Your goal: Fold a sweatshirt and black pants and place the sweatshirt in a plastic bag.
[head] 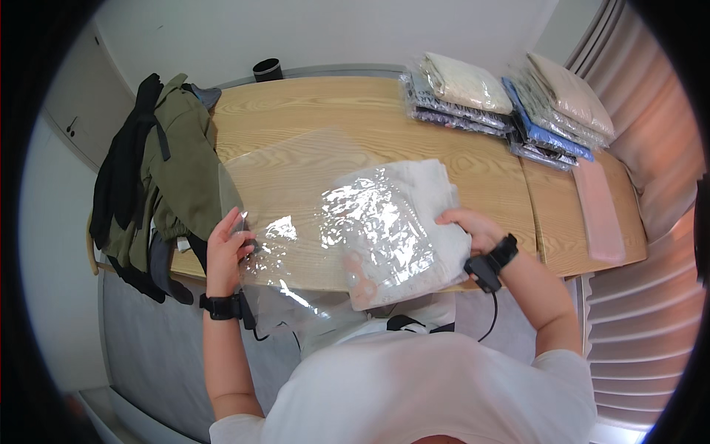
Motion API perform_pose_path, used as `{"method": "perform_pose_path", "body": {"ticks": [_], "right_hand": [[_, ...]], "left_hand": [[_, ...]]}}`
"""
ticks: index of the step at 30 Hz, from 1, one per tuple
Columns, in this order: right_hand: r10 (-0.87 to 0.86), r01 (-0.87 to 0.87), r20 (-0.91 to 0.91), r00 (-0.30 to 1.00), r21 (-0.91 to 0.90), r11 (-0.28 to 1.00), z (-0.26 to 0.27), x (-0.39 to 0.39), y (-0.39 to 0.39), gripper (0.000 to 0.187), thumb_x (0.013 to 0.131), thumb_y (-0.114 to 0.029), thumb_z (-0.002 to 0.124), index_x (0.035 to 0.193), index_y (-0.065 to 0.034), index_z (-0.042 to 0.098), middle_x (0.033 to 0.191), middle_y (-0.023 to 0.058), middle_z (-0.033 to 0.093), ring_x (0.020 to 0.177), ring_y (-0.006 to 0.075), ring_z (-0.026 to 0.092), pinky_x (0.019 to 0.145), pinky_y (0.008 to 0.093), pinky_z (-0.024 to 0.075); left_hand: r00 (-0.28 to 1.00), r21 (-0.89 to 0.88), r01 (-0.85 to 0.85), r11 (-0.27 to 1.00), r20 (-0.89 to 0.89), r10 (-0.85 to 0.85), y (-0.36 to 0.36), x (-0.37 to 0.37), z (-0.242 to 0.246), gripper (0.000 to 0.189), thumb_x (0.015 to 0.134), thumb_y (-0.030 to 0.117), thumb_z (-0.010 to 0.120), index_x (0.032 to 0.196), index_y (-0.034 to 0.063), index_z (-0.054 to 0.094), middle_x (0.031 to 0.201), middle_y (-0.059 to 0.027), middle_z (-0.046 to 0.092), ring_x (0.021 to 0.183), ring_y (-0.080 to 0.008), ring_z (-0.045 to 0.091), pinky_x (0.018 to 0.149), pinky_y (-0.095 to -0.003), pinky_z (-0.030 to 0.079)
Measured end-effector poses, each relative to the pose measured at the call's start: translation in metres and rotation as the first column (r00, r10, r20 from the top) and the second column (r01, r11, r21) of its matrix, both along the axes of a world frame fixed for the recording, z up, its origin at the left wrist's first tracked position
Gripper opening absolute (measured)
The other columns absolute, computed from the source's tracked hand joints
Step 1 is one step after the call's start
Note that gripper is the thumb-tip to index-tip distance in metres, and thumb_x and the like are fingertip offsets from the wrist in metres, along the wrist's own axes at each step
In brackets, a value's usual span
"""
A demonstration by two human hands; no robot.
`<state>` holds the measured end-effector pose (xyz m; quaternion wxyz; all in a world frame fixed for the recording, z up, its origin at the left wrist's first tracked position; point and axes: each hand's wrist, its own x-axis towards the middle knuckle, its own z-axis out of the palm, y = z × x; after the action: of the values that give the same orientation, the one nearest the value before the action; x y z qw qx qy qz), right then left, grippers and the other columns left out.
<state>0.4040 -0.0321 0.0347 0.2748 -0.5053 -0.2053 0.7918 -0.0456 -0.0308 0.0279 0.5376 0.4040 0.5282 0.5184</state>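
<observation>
A folded white garment (438,261) with a pinkish print lies mostly inside a clear plastic bag (299,200) at the table's front edge. The bag's left part is flat and reaches towards the pile of clothes. My left hand (230,244) grips the bag's left side, with the plastic pinched between its fingers. My right hand (471,227) holds the garment's right edge, thumb on top; its other fingers are mostly hidden. The garment's right strip shows outside the plastic glare. Both wrists wear black straps with cabled devices.
An olive jacket (183,161) and other dark clothes are heaped at the table's left end. Bagged folded garments stand in two stacks (466,89) (571,105) at the back right. A pink folded cloth (599,216) lies at the right, near a curtain (654,111). A dark bin (268,70) stands behind the table.
</observation>
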Motion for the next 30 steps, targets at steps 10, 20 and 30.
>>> {"method": "perform_pose_path", "body": {"ticks": [10,20,30], "right_hand": [[-0.550,0.552,-0.047,0.834,0.066,0.831,-0.010,0.087,-0.097,0.049,0.081,-0.011,0.056,0.126,0.0051,0.044,0.115,0.0188,0.060,0.100,0.0304,0.062,0.086,0.0421,0.0517],[-0.744,0.651,0.020,0.668,0.469,0.597,-0.030,0.098,-0.132,0.053,0.080,-0.005,0.057,0.129,0.0045,0.040,0.115,0.0150,0.058,0.099,0.0271,0.060,0.086,0.0383,0.0510],[-0.754,0.775,-0.197,0.626,0.259,0.576,-0.051,0.097,-0.139,0.048,0.085,-0.008,0.053,0.128,0.0052,0.039,0.117,0.0199,0.057,0.103,0.0314,0.060,0.089,0.0430,0.0515]], "left_hand": [[0.990,0.012,0.108,0.994,-0.093,-0.106,0.062,0.057,-0.001,0.067,0.084,-0.007,0.051,0.145,0.0029,0.023,0.136,-0.0103,0.043,0.090,-0.0155,0.061,0.069,-0.0246,0.050],[0.520,0.374,0.456,0.807,-0.848,0.100,0.024,0.095,0.013,0.048,0.082,0.012,0.062,0.129,0.0098,0.050,0.143,-0.0263,0.030,0.132,-0.0418,0.028,0.110,-0.0455,0.023],[0.094,-0.049,0.694,0.719,-0.983,-0.158,-0.037,0.125,-0.011,0.054,0.086,0.039,0.059,0.134,0.0180,0.047,0.144,-0.0262,0.027,0.134,-0.0459,0.023,0.106,-0.0540,0.023]]}}
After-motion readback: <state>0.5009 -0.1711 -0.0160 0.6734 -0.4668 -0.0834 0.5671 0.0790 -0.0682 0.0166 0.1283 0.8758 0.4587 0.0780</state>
